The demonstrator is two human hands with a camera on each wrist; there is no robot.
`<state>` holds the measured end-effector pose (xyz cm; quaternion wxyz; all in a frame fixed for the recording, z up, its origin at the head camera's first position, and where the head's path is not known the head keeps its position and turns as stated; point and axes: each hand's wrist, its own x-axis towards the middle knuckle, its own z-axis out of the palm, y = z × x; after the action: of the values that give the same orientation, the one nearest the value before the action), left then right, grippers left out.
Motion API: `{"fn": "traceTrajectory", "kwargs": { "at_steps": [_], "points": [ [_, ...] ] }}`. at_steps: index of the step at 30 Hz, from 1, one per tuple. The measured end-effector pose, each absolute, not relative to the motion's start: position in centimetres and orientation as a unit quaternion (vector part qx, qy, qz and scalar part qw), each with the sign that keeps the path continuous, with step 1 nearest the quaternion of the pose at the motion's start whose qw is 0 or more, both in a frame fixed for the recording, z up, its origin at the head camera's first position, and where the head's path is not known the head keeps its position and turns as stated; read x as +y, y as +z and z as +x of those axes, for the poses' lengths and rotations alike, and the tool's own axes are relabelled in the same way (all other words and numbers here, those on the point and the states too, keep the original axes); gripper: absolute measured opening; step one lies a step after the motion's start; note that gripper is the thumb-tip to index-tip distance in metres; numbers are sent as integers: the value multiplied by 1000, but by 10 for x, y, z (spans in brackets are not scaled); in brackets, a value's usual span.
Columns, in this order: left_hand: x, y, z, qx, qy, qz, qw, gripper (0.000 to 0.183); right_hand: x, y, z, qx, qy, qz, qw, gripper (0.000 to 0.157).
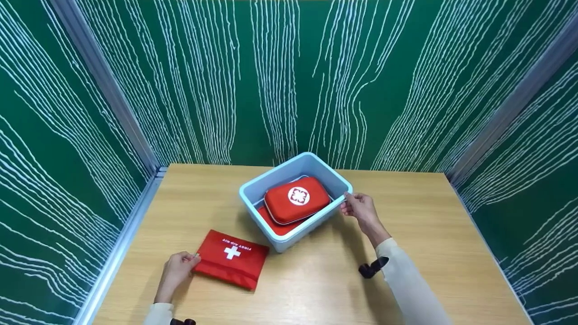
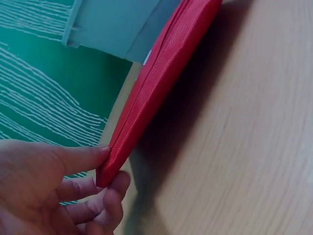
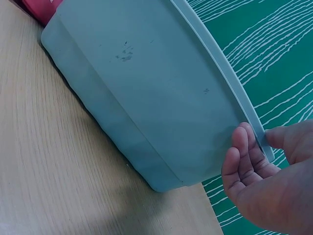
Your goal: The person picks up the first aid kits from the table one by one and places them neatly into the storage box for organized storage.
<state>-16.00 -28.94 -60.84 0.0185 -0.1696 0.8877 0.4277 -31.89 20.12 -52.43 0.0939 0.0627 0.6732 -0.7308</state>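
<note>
A flat red first aid pouch (image 1: 241, 266) with a white cross lies at the front left, one corner close to the bin. My left hand (image 1: 177, 272) pinches its left edge between thumb and fingers; in the left wrist view the pouch (image 2: 156, 83) slants up off the wood. My right hand (image 1: 361, 210) grips the right corner of the light blue plastic bin (image 1: 295, 238), thumb on the rim and fingers against the outer wall (image 3: 146, 98). Inside the bin a red zippered first aid case (image 1: 280, 203) rests on another red item (image 1: 282, 228), mostly hidden.
The wooden table (image 1: 406, 234) holds the bin near its back edge. Green panels (image 1: 280, 81) with white wavy lines enclose the back and sides. A metal rail (image 1: 122, 248) runs along the left edge.
</note>
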Motion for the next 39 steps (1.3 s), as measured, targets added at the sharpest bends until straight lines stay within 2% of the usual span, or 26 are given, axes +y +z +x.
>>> {"fn": "traceTrajectory", "kwargs": {
  "at_steps": [5, 11, 18, 24, 32, 39],
  "points": [
    [-292, -600, -160, 839, 510, -192, 0, 20, 201, -524, -319, 677, -726, 66, 97, 17],
    [-299, -582, -159, 779, 583, -227, -29, 26, 201, -523, -320, 680, -724, 63, 102, 18],
    [-304, -559, -161, 725, 628, -257, -117, 31, 203, -534, -326, 678, -726, 73, 93, 18],
    [-297, -534, -168, 671, 669, -262, -181, 21, 203, -549, -333, 692, -715, 70, 69, 18],
    [-276, -498, -180, 640, 694, -251, -214, 28, 203, -542, -330, 690, -715, 77, 81, 19],
    [-237, -479, -194, 631, 721, -200, -206, 31, 203, -548, -334, 694, -711, 83, 80, 22]
  ]
}}
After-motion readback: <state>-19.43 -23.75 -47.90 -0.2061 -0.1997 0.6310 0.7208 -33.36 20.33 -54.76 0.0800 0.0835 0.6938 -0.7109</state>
